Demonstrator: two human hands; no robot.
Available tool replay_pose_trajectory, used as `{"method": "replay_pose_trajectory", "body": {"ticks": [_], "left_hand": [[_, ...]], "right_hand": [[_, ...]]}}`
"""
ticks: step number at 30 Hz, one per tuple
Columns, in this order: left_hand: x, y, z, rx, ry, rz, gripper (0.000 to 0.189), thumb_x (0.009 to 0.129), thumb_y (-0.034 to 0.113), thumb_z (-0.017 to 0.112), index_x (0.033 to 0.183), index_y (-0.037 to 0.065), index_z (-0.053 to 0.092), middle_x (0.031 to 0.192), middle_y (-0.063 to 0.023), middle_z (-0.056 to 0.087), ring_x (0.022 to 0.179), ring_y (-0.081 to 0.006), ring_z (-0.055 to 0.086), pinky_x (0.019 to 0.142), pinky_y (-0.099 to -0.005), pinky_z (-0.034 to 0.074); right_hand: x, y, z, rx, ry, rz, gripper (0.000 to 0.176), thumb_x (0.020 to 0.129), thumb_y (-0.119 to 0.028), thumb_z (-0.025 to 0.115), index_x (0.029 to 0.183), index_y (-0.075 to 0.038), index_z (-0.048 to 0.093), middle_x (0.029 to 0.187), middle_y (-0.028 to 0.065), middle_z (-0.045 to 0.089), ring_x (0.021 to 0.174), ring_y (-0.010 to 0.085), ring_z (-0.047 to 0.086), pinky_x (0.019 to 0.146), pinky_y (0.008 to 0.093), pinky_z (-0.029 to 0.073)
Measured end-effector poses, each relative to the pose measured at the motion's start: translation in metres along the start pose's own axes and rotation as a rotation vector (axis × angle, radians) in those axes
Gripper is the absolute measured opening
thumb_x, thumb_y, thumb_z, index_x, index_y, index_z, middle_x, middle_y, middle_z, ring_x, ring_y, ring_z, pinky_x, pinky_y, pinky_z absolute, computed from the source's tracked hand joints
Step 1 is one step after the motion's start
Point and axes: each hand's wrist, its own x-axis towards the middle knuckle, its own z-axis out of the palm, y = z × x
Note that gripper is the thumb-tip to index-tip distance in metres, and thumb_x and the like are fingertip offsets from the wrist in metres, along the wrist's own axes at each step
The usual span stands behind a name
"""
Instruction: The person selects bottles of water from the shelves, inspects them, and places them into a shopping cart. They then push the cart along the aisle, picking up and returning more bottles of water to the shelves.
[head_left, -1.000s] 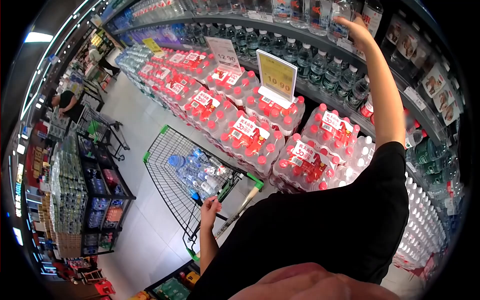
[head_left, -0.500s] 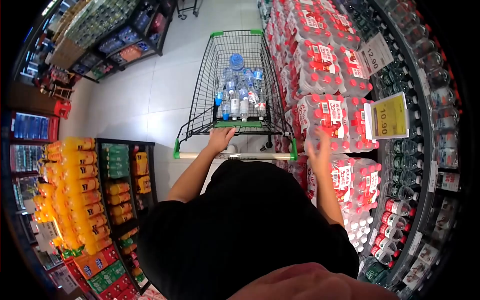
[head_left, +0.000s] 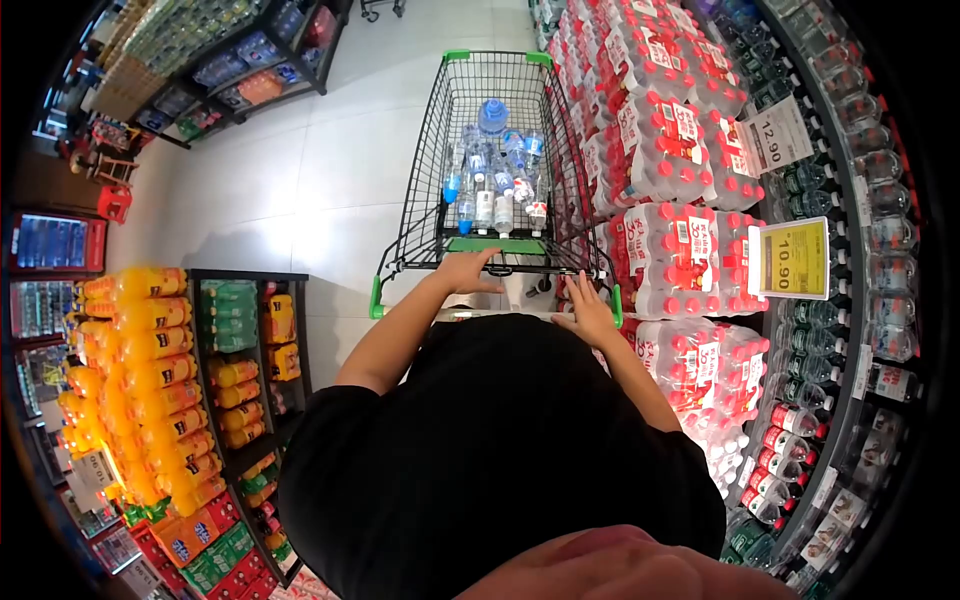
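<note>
A wire shopping cart (head_left: 404, 205) with green corner pieces stands right in front of me. Several clear water bottles (head_left: 503, 212) lie inside, along with a large blue-capped bottle (head_left: 492, 116) farther forward. My left hand (head_left: 466, 272) is over the cart's near edge by the green strip (head_left: 488, 244), thumb and fingers apart. At the right end of the cart handle (head_left: 615, 308), my right hand (head_left: 588, 312) has its fingers spread, with nothing in them. Whether either palm touches the handle is hidden.
Shrink-wrapped packs of red-capped bottles (head_left: 668, 250) are stacked close along the cart's right side. A yellow price sign (head_left: 790, 258) stands out beside them. Orange drink bottles (head_left: 150, 370) and a dark shelf rack (head_left: 245, 275) are at left. Pale floor tiles (head_left: 345, 165) stretch ahead.
My right hand has moved left from beside the red-capped packs to the cart handle. My left hand has shifted right and its fingers have spread. The cart sits slightly farther right in view.
</note>
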Motion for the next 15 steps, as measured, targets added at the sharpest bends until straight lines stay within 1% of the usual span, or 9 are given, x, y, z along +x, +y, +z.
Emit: {"method": "replay_pose_trajectory", "body": {"ticks": [3,4,7,11,13,14,15], "left_hand": [[0.020,-0.027,0.009,-0.012,-0.025,0.050,0.076,0.079,0.055,0.070,0.138,0.015,0.046,0.117,-0.0137,0.066,0.100,-0.0319,0.065,0.084,-0.0411,0.051],[0.026,-0.029,0.008,0.056,-0.077,0.037,0.069,0.079,0.047,0.073,0.135,0.014,0.049,0.114,-0.0124,0.067,0.100,-0.0306,0.065,0.084,-0.0407,0.051],[0.044,-0.052,0.012,0.022,-0.140,0.068,0.064,0.082,0.045,0.070,0.133,0.014,0.050,0.124,-0.0130,0.062,0.113,-0.0333,0.059,0.091,-0.0438,0.049],[0.062,-0.073,0.013,-0.033,-0.236,0.142,0.061,0.082,0.036,0.070,0.132,0.009,0.050,0.128,-0.0160,0.060,0.116,-0.0346,0.057,0.094,-0.0431,0.047],[0.068,-0.081,0.009,-0.025,-0.259,0.195,0.059,0.082,0.032,0.070,0.132,0.007,0.051,0.129,-0.0176,0.059,0.117,-0.0355,0.056,0.096,-0.0427,0.046],[0.070,-0.087,0.012,-0.018,-0.223,0.245,0.058,0.081,0.028,0.069,0.130,0.004,0.052,0.128,-0.0190,0.059,0.116,-0.0367,0.056,0.096,-0.0425,0.046],[0.067,-0.085,0.006,-0.040,-0.254,0.232,0.058,0.080,0.029,0.070,0.130,0.004,0.052,0.127,-0.0202,0.059,0.115,-0.0369,0.057,0.096,-0.0422,0.046]], "right_hand": [[0.003,-0.010,-0.004,-0.007,-0.020,0.026,0.093,0.082,-0.062,0.061,0.153,-0.016,0.023,0.159,0.0235,0.013,0.140,0.0397,0.033,0.105,0.0477,0.040],[0.004,-0.014,-0.007,-0.005,-0.028,0.035,0.093,0.082,-0.063,0.060,0.153,-0.016,0.023,0.159,0.0230,0.013,0.139,0.0399,0.035,0.104,0.0478,0.041],[0.008,-0.025,-0.008,-0.001,-0.033,0.083,0.091,0.082,-0.066,0.058,0.152,-0.016,0.026,0.160,0.0213,0.013,0.134,0.0403,0.041,0.102,0.0475,0.043],[0.015,-0.032,0.006,0.033,0.040,0.087,0.086,0.081,-0.067,0.057,0.146,-0.013,0.039,0.159,0.0214,0.015,0.128,0.0409,0.048,0.100,0.0460,0.045],[0.018,-0.040,0.007,0.055,0.050,0.104,0.084,0.081,-0.068,0.057,0.142,-0.011,0.045,0.159,0.0219,0.017,0.124,0.0410,0.050,0.098,0.0454,0.045],[0.018,-0.047,0.008,0.054,0.083,0.121,0.083,0.080,-0.069,0.057,0.138,-0.010,0.050,0.158,0.0225,0.019,0.121,0.0410,0.053,0.097,0.0455,0.046],[0.019,-0.049,0.013,0.036,0.101,0.124,0.081,0.080,-0.070,0.057,0.135,-0.010,0.053,0.158,0.0219,0.020,0.120,0.0405,0.055,0.097,0.0458,0.046]]}}
